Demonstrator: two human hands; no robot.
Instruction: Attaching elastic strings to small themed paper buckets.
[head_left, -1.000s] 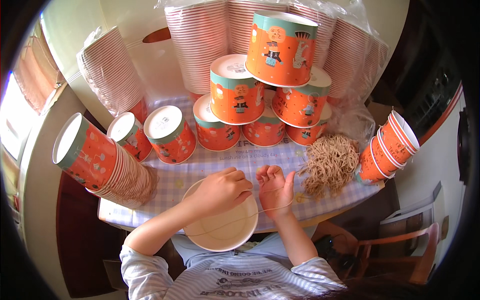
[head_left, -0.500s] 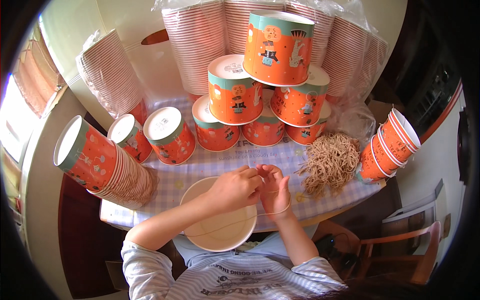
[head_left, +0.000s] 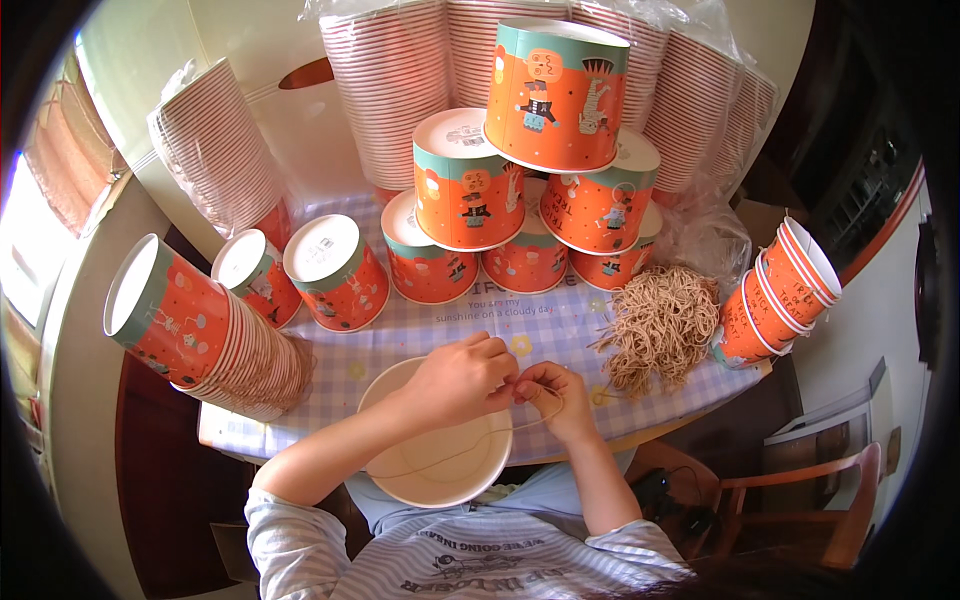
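A paper bucket (head_left: 440, 485) with a white inside sits in my lap at the table edge, its open mouth facing up. Over its far rim my left hand (head_left: 462, 378) is closed, fingertips pinched together. Close beside it, my right hand (head_left: 556, 400) pinches a thin beige string (head_left: 470, 446), thumb against fingers. The string runs across the bucket's mouth and around the right hand. Both hands' fingertips meet at the string; its end between them is too small to make out.
A tangled heap of beige strings (head_left: 660, 325) lies right of my hands. Nested orange paper buckets (head_left: 765, 305) lean at the far right. Upside-down orange buckets (head_left: 556, 95) form a pyramid behind, with bagged stacks (head_left: 390, 90) at the back. Another stack (head_left: 250, 355) stands left on the checked tablecloth (head_left: 430, 330).
My right hand has turned inward and its fingers, spread before, have closed into a pinch against my left fingertips. The string has shifted from the right wrist toward the hand.
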